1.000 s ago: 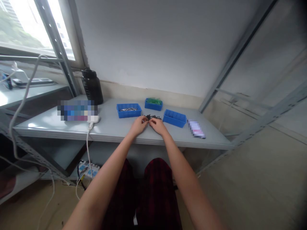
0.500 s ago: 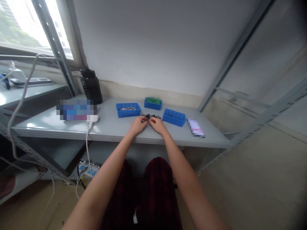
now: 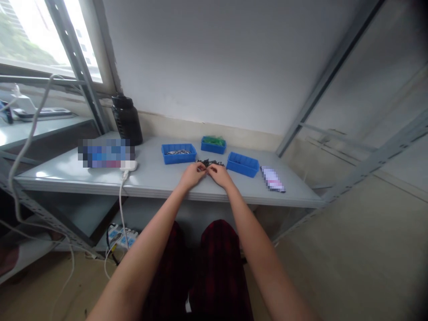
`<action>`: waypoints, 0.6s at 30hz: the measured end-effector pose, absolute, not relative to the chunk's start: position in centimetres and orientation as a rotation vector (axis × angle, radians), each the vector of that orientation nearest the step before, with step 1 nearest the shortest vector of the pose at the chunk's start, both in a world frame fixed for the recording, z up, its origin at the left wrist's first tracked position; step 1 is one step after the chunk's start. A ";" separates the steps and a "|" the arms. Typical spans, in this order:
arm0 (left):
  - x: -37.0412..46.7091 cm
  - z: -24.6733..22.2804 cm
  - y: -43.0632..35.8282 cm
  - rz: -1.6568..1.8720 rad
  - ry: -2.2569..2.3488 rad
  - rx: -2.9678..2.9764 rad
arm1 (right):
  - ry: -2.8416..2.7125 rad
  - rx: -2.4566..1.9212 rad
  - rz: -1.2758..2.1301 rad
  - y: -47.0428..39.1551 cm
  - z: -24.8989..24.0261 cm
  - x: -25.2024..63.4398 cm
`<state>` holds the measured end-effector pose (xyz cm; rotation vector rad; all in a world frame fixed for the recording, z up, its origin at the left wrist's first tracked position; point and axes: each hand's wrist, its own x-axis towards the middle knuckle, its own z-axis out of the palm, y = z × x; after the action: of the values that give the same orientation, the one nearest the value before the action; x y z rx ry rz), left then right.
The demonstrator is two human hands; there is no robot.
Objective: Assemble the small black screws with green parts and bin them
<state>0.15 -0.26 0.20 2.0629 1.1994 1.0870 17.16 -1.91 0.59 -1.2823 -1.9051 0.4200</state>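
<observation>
Three blue rectangular plastic bins (image 3: 242,165) border a heap of small dark pieces (image 3: 211,162), strung left-to-right on the grey shelf (image 3: 157,177); left hand (image 3: 193,175) and right hand (image 3: 219,174) nearly meet there, grip unclear to me.

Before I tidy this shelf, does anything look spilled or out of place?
Possibly the small black parts, heaped loose on the grey shelf top beside a blue rectangular plastic bin rather than inside. No bin looks tipped.
</observation>
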 end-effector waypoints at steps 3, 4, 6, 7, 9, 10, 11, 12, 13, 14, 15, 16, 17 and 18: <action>0.1 0.3 -0.4 1.083 1.190 2.061 | -1.904 -1.282 0.413 -1.9 0.6 17.2; 0.1 0.3 -0.4 1.081 1.186 2.061 | -1.904 -1.281 0.411 -1.9 0.6 17.2; 0.1 0.4 -0.4 1.079 1.185 2.061 | -1.904 -1.279 0.409 -1.9 0.6 17.2; 0.1 0.4 -0.4 1.080 1.188 2.060 | -1.904 -1.278 0.409 -1.9 0.6 17.1; 0.2 0.5 -0.5 1.080 1.194 2.059 | -1.903 -1.279 0.410 -2.0 0.6 17.1; 0.2 0.5 -0.5 1.078 1.194 2.060 | -1.902 -1.280 0.411 -2.0 0.6 17.1; 0.2 0.5 -0.5 1.076 1.192 2.062 | -1.901 -1.280 0.412 -2.0 0.6 17.1; 0.2 0.5 -0.5 1.073 1.193 2.064 | -1.899 -1.280 0.413 -2.0 0.6 17.1; 0.2 0.5 -0.5 1.070 1.196 2.065 | -1.897 -1.280 0.415 -2.0 0.6 17.1; 0.2 0.5 -0.5 1.068 1.203 2.065 | -1.894 -1.280 0.417 -2.0 0.7 17.1; 0.2 0.5 -0.5 1.067 1.213 2.064 | -1.891 -1.281 0.421 -2.1 0.7 17.0; 0.2 0.6 -0.5 1.066 1.224 2.062 | -1.889 -1.281 0.425 -2.1 0.8 17.0; 0.2 0.6 -0.5 1.065 1.233 2.060 | -1.886 -1.282 0.430 -2.1 0.8 17.0; 0.1 0.6 -0.5 1.063 1.240 2.059 | -1.883 -1.282 0.436 -2.1 0.9 17.0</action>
<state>0.15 -0.52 0.61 2.0592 1.2403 1.0630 16.98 -2.14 0.86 -1.2818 -1.8827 0.4361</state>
